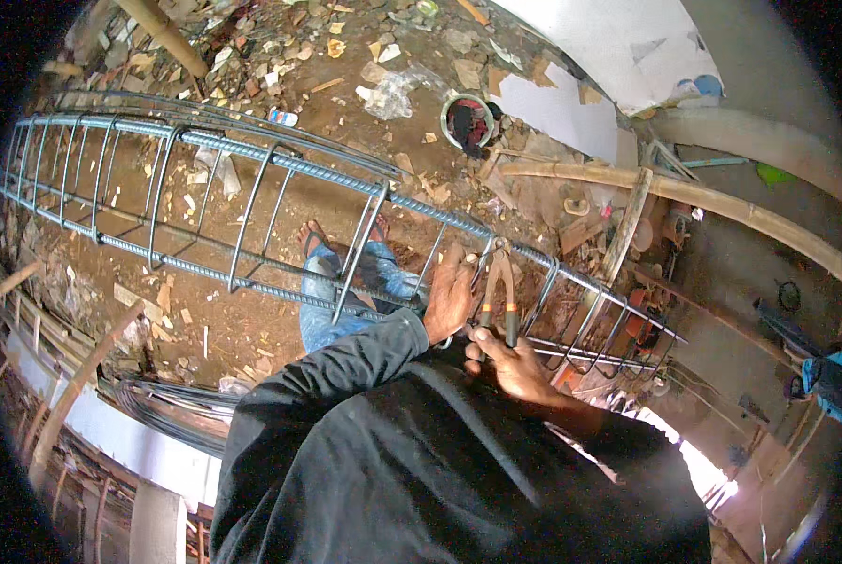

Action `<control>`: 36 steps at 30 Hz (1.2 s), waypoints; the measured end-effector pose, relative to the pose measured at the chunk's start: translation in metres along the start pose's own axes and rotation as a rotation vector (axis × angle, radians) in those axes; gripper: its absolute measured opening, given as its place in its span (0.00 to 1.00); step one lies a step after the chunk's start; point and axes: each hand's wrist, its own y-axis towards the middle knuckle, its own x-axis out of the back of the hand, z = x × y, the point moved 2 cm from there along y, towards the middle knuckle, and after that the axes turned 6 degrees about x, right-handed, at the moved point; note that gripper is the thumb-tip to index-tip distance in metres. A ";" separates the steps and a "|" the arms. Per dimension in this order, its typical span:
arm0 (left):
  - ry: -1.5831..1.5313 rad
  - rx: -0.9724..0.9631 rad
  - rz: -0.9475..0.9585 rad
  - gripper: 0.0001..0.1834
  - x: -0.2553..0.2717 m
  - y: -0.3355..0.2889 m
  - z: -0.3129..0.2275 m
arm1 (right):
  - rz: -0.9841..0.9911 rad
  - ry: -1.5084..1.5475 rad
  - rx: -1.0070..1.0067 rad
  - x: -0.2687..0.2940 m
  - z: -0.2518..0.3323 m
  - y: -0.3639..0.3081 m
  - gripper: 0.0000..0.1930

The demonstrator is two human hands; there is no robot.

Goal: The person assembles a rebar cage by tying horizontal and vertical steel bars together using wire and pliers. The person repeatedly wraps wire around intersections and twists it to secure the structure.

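Observation:
A long cage of steel rebar (319, 173), with stirrups around lengthwise bars, stretches across from the far left to the right in front of my body. My left hand (450, 293) is closed on the cage by a stirrup, its fingertips up near the upper bar; exactly what they pinch is hidden. Beside it, my right hand (517, 368) grips a pair of pincers (499, 274) by the lower ends of the handles, which have black and orange grips. The pincer jaws point up and meet the upper bar where a stirrup crosses it.
My feet (312, 237) stand on littered dirt ground beyond the cage. A round bucket (447, 120) with dark cloth sits further off. Bamboo poles (722, 199) cross at right. Bundled rods or wire (172, 397) lie at lower left, and a blue item (836, 383) is at far right.

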 end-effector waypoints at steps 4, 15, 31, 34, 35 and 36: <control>0.170 -0.064 0.037 0.18 0.009 0.006 0.004 | -0.152 0.180 0.177 -0.026 -0.039 0.020 0.09; 0.125 0.027 0.055 0.28 0.017 0.016 -0.011 | -0.069 -0.348 0.278 -0.016 0.010 -0.006 0.35; 0.035 -0.018 -0.051 0.34 0.004 0.057 -0.020 | 0.125 -1.122 0.154 0.081 0.108 -0.010 0.19; 0.057 0.015 -0.073 0.36 0.002 0.058 -0.017 | 0.001 -1.812 0.403 0.081 0.151 -0.005 0.15; 0.062 0.040 -0.076 0.36 0.002 0.058 -0.016 | 0.069 -1.744 0.187 0.085 0.159 0.001 0.13; 0.042 0.027 -0.091 0.39 0.001 0.058 -0.017 | 0.163 -1.658 0.010 0.087 0.167 0.010 0.11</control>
